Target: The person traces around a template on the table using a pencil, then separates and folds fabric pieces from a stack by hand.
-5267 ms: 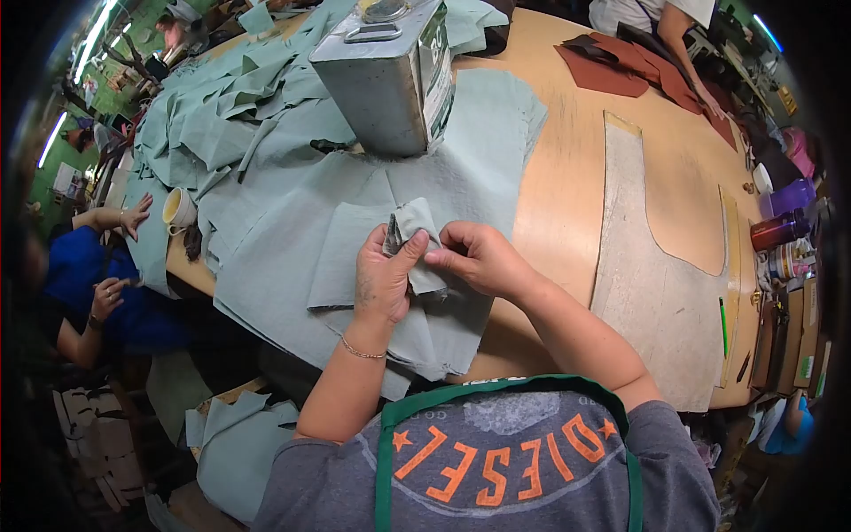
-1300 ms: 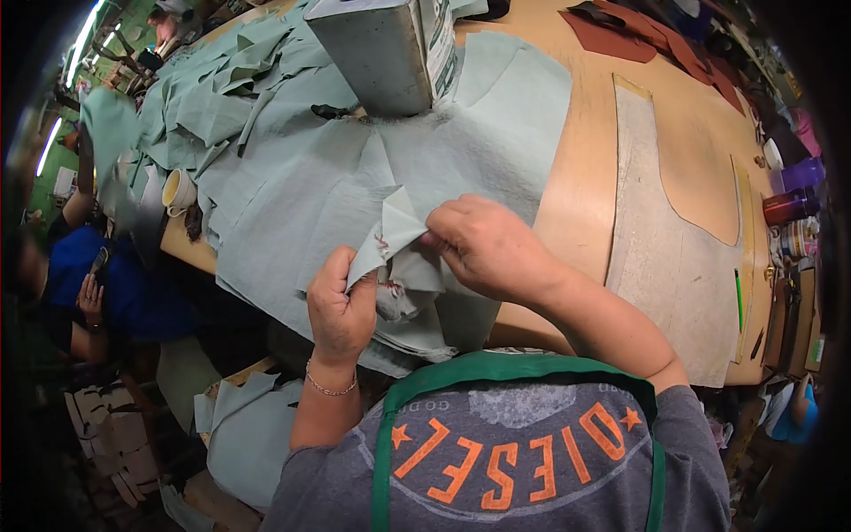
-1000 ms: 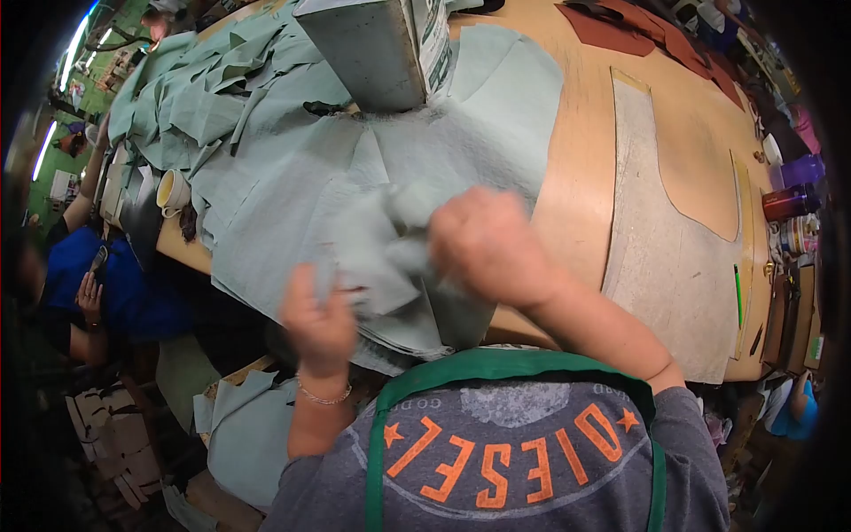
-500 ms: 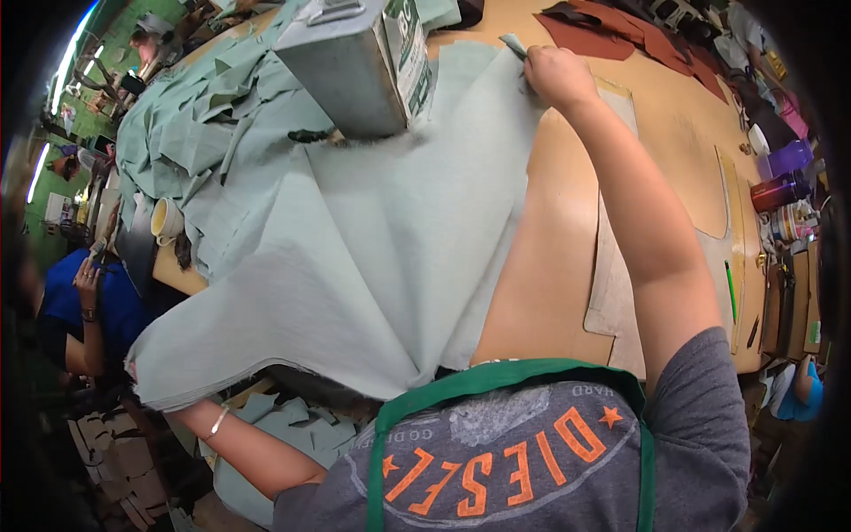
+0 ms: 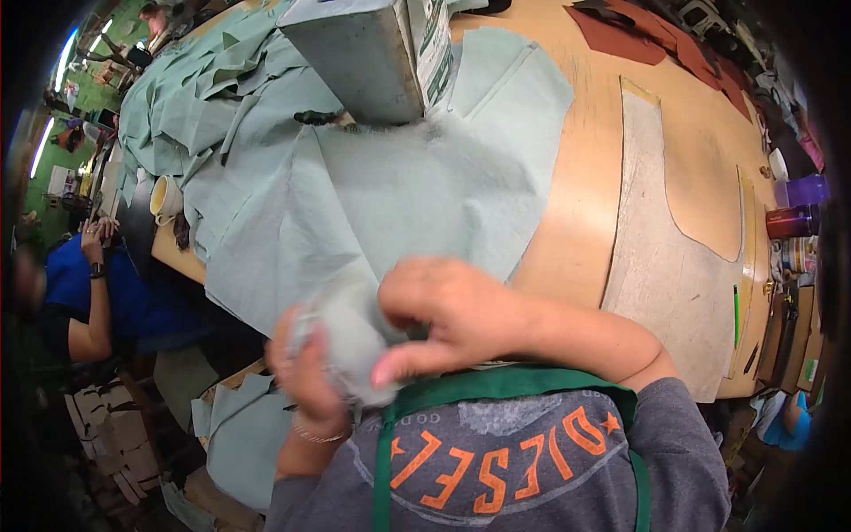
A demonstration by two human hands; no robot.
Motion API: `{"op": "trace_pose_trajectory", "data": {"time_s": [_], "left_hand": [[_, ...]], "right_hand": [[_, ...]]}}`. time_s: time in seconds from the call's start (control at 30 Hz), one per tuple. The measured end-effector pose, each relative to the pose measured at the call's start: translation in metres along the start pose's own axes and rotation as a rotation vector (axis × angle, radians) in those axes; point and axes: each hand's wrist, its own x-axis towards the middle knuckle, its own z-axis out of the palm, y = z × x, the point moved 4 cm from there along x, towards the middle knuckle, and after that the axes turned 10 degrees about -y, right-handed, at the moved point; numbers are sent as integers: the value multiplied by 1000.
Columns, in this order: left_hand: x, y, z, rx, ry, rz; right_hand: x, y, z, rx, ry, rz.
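Note:
A large, pale green leather-like sheet [image 5: 425, 191] spreads over the table, its near end gathered into a bunch in front of my chest. My left hand [image 5: 306, 372], a bracelet at the wrist, is wrapped round that bunched end. Close against the bunch, my right hand [image 5: 448, 310] has curled fingers with the thumb apart below them. Motion smears both hands, and I cannot tell whether the right one grips the sheet. A square metal can [image 5: 359, 58] stands on the far part of the sheet, with a small dark object [image 5: 316, 117] by its base.
More pale green pieces [image 5: 191, 111] lie heaped at the far left, near a yellowish cup [image 5: 166, 199]. A grey pattern piece [image 5: 643, 239] and a green pencil [image 5: 736, 315] lie right. Red-brown pieces [image 5: 620, 31] are at the back. A person in blue [image 5: 115, 293] sits left.
Both hands have come together in front of my chest. The right let go of the sheet's far corner, and the left brought the near end inward, bunching it. The view shifted slightly.

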Motion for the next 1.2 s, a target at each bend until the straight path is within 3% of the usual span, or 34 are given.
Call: {"op": "trace_pose_trajectory", "data": {"time_s": [0.07, 0.13, 0.47, 0.63, 0.77, 1.2], "left_hand": [[12, 16, 37, -98, -328, 66], [20, 19, 59, -263, -336, 39], [21, 25, 92, -441, -550, -26], [23, 11, 93, -210, -660, -9], [21, 14, 92, -280, -636, 9], [26, 11, 93, -220, -663, 20]], "right_hand": [[-8, 4, 7, 149, -57, 190], [-19, 14, 1, 245, -9, 377], [-48, 21, -9, 359, 26, 527], [-55, 18, -11, 215, 76, 467], [-56, 9, -18, -1, 16, 478], [-58, 14, -14, -27, -25, 416]]}}
